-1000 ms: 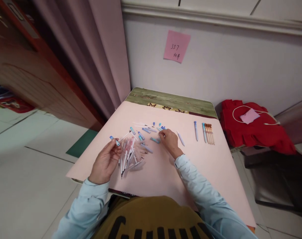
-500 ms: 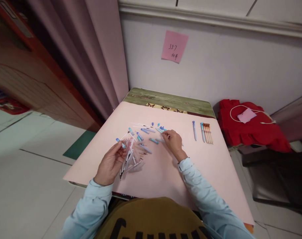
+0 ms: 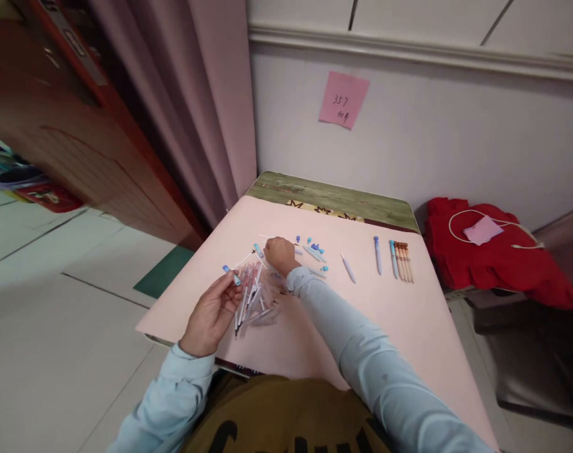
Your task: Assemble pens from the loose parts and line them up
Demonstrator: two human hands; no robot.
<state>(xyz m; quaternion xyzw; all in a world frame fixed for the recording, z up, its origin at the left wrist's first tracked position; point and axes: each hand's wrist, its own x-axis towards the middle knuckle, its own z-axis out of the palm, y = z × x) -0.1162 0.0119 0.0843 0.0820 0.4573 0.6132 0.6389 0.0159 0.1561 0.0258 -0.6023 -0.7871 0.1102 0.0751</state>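
Observation:
My left hand (image 3: 214, 314) pinches a short blue pen barrel (image 3: 231, 275) between thumb and fingers, at the left of the pile. My right hand (image 3: 280, 255) reaches across to the far side of the pile, fingers curled down; what they grip is hidden. Just beyond its fingers lies another blue barrel (image 3: 258, 250). Beneath and between the hands is a heap of white pen refills and clear plastic pieces (image 3: 255, 305). Right of my right hand are light-blue pen parts (image 3: 314, 253) and small blue caps (image 3: 316, 246).
A single pale-blue pen piece (image 3: 348, 268) lies mid-table. Farther right are a blue-purple pen (image 3: 377, 256), a light-blue pen (image 3: 393, 259) and a row of brown-topped pens (image 3: 404, 261). Red cloth (image 3: 484, 251) with a white cable sits beside the table (image 3: 343, 340).
My right hand has moved left from the light-blue parts to the barrels by the pile. A pale-blue piece lies visible mid-table. My left hand keeps its barrel. The view has shifted slightly.

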